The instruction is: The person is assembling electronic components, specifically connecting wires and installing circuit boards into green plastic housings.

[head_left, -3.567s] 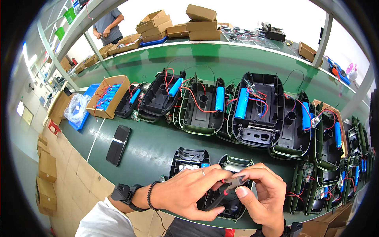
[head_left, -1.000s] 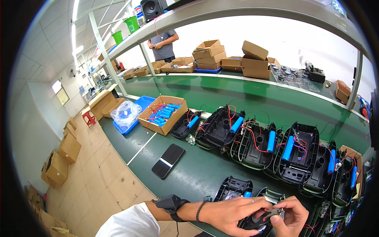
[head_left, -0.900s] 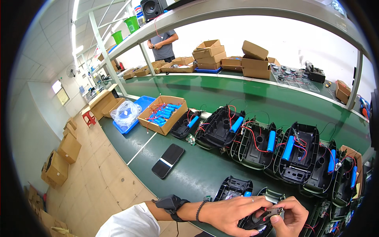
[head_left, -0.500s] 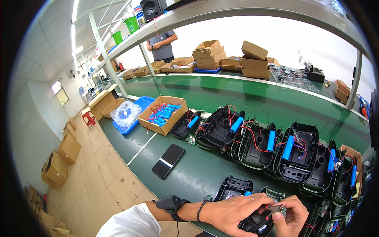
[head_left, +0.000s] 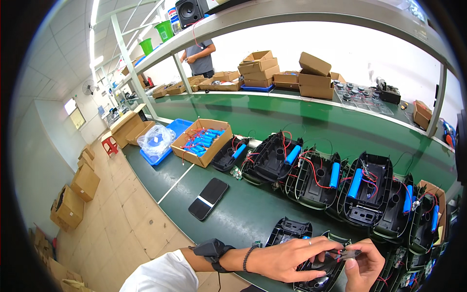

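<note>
My left hand is closed round small pliers with dark and red handles; their metal jaws point right. At the jaws, my right hand has thumb and fingers pinched together; what they grip is too small to make out. Under both hands lies a black plastic housing, mostly covered by them. Just left of it, another black housing lies open on the bench. Beyond stands a row of open black housings, with blue cylindrical batteries and red wires in them.
A phone lies on the green bench. Behind it are a cardboard box of blue batteries and a blue tray with a plastic bag. A metal shelf frame spans overhead. A person stands across the bench.
The pliers have shifted slightly right and now lie more level. My left fingers have spread somewhat, and my right hand has moved a little to the right.
</note>
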Tool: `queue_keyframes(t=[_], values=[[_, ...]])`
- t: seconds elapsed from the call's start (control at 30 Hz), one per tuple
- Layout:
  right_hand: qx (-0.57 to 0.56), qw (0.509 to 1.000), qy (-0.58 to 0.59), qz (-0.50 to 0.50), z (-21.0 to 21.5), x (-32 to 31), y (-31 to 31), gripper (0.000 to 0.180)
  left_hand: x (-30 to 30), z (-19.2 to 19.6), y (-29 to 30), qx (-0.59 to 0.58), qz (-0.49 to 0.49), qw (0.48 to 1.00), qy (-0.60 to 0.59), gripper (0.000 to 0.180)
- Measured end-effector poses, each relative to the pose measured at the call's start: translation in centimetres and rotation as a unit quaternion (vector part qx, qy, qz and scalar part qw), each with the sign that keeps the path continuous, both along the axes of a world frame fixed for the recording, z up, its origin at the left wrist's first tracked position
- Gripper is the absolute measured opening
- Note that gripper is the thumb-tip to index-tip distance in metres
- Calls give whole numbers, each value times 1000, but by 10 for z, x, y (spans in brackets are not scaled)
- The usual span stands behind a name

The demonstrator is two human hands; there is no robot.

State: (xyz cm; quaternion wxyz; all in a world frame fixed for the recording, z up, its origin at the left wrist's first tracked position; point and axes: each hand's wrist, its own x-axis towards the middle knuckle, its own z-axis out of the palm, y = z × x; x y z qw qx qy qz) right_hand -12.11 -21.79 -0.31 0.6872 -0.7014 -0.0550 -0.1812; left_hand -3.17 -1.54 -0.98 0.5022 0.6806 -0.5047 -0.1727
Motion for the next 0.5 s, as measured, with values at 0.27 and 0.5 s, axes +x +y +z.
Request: queue_keyframes(t=[0.27,0.5], values=[[-1,999,-43,24,-1,2,-1,20,0,14,-4,-38,15,992,-115,94],[32,999,-30,0,-9,-1,-2,18,-3,4,-5,-76,-3,996,-38,73]])
